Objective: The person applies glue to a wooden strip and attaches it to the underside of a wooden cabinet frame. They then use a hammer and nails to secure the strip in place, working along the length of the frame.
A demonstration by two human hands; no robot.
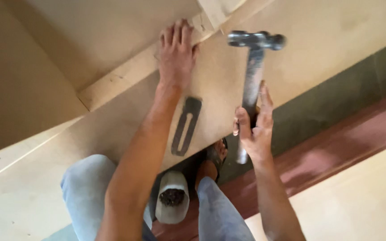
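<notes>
My left hand (176, 52) lies flat with fingers spread on the top edge of a large tan wooden board (112, 129), close to a corner joint with a pale wooden strip (213, 13). My right hand (253, 129) grips the handle of a metal hammer (252, 76). The hammer's head (256, 40) hangs just right of the joint, above the board's face. A dark elongated loop mark (185, 126) is on the board below my left wrist.
A white cup (172, 196) holding small dark pieces stands on the floor between my knees in light jeans (83, 187). My sandalled foot (211, 163) rests under the board. A reddish floor band (336, 143) and another pale board (362, 196) lie to the right.
</notes>
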